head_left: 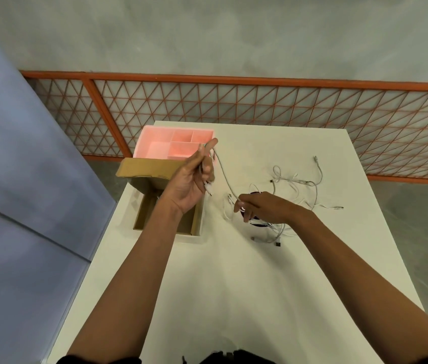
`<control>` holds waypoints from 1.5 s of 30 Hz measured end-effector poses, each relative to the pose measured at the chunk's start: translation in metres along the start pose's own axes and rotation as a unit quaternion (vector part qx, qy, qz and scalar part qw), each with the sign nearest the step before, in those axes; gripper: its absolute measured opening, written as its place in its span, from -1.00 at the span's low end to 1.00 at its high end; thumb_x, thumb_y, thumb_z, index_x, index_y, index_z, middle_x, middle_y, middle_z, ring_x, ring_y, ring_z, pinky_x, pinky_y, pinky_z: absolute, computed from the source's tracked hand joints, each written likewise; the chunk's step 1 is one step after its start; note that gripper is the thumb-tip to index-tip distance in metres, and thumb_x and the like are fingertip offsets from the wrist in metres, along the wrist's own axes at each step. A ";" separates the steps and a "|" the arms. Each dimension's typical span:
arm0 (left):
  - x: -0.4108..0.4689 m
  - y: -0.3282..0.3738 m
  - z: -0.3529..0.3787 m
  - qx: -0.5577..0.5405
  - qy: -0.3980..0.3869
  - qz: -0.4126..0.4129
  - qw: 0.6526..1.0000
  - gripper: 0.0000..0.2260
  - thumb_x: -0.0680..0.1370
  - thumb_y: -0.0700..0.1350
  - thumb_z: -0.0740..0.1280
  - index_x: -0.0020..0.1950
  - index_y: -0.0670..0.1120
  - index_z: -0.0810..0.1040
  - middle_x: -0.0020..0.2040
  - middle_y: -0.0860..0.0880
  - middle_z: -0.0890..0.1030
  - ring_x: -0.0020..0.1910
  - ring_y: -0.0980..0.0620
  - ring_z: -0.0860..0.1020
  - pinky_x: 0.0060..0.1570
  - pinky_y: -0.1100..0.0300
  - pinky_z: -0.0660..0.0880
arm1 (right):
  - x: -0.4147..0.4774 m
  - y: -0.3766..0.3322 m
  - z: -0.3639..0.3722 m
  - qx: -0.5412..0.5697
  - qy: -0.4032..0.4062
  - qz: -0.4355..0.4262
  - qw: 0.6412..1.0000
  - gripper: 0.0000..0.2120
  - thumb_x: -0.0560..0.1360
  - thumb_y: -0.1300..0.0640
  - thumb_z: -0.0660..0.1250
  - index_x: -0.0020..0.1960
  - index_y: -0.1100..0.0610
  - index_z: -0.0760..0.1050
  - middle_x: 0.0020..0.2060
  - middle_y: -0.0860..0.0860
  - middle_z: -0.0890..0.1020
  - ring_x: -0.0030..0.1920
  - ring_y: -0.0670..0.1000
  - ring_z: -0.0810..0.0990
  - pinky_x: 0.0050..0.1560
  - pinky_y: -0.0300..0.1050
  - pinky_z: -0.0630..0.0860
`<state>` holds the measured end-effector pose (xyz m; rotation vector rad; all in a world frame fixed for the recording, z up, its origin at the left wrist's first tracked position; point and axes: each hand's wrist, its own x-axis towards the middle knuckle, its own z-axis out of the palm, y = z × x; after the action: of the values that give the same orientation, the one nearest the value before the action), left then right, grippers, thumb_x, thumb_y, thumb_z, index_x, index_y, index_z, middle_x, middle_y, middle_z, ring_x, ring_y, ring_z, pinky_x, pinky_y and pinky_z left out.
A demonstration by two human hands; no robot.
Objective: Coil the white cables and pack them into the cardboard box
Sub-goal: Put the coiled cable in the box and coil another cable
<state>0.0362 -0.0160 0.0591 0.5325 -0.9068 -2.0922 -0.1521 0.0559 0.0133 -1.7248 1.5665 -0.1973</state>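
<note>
Head view, tabletop: white tabletop (234, 285), seen from above; both bare forearms reach in from the near edge.
Left hand: left hand (190, 179) raised above the tabletop, palm turned up, fingers closed around a white cable (224, 177); a few strands and a plug end show at the palm.
Held cable: runs from the left fingertips down and to the right in a slack curve to the right hand.
Right hand: right hand (260, 207) low over the tabletop, thumb and forefinger pinched on the same cable; the other fingers loosely curled.
Loose cables: tangle of white cables (297, 185) lies on the tabletop beyond and right of the right hand; more strands (273, 236) trail out just near of that hand, ending in a dark plug.
Dark object: something round and dark sits under the right hand, mostly hidden; cannot tell what it is.
Cardboard box: open cardboard box (194, 219) on the tabletop's left side, under the left wrist, flap folded back on the far side; contents hidden by the arm.
Pink tray: pink tray (144, 139) with dividers, at the far left corner, touching the box flap.
Surroundings: orange lattice fence (260, 101) beyond the tabletop, grey floor.
</note>
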 end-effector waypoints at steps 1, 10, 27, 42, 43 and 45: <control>0.001 -0.001 0.000 0.001 0.005 0.001 1.000 -0.48 0.54 -0.04 0.20 0.47 -0.21 0.27 -0.42 0.06 0.52 -0.44 0.21 0.50 -0.30 0.34 0.51 | -0.002 -0.003 0.000 0.006 -0.008 -0.001 1.000 -0.71 0.65 0.03 0.05 0.08 0.09 0.53 -0.27 0.00 0.64 -0.25 0.01 0.59 -0.12 -0.24 0.46; 0.007 -0.015 0.008 0.180 -0.001 -0.027 0.983 -0.56 0.67 -0.11 0.05 0.54 -0.14 0.10 -0.15 -0.04 0.71 0.01 -0.02 0.66 0.22 0.13 0.48 | -0.022 -0.040 -0.031 0.006 -0.042 -0.040 0.998 -0.75 0.56 -0.09 0.26 -0.07 0.00 0.65 -0.48 -0.03 0.61 -0.41 -0.09 0.46 -0.35 -0.41 0.37; -0.019 -0.025 -0.022 0.135 -0.147 -0.209 0.957 -0.64 0.60 -0.11 0.11 0.33 -0.13 0.51 -0.57 0.03 0.33 -0.69 0.13 0.10 -0.10 0.21 0.59 | -0.035 -0.046 -0.101 0.083 0.168 -0.100 0.977 -0.77 0.51 -0.08 0.31 -0.10 0.07 0.62 -0.33 0.10 0.45 -0.32 0.02 0.32 -0.19 -0.18 0.32; -0.020 -0.036 -0.012 -0.130 -0.268 -0.263 0.918 -0.72 0.65 -0.06 0.11 -0.20 -0.13 0.40 -0.54 0.03 0.28 -0.69 0.15 0.11 -0.47 0.30 0.26 | -0.020 -0.032 -0.072 0.208 0.325 -0.065 0.920 -0.81 0.54 -0.04 0.31 -0.18 -0.01 0.60 -0.06 0.36 0.57 -0.06 0.32 0.54 -0.02 0.13 0.51; -0.020 -0.037 -0.011 -0.149 -0.263 -0.256 0.918 -0.72 0.66 -0.07 0.10 -0.20 -0.15 0.40 -0.54 0.02 0.28 -0.68 0.15 0.11 -0.47 0.30 0.27 | -0.022 -0.030 -0.070 0.223 0.314 -0.059 0.921 -0.79 0.56 -0.03 0.28 -0.14 0.04 0.61 -0.12 0.31 0.61 -0.24 0.19 0.58 -0.17 0.06 0.52; -0.020 -0.035 -0.010 -0.180 -0.248 -0.240 0.921 -0.71 0.66 -0.09 0.09 -0.20 -0.16 0.39 -0.55 0.02 0.24 -0.69 0.15 0.10 -0.48 0.28 0.27 | -0.025 -0.025 -0.064 0.239 0.247 -0.035 0.938 -0.71 0.61 -0.01 0.19 -0.06 0.13 0.61 -0.48 0.02 0.53 -0.53 -0.14 0.35 -0.41 -0.24 0.28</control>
<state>0.0370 0.0108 0.0272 0.0129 -0.6660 -2.8440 -0.1762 0.0485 0.0816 -1.3976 1.6203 -1.0276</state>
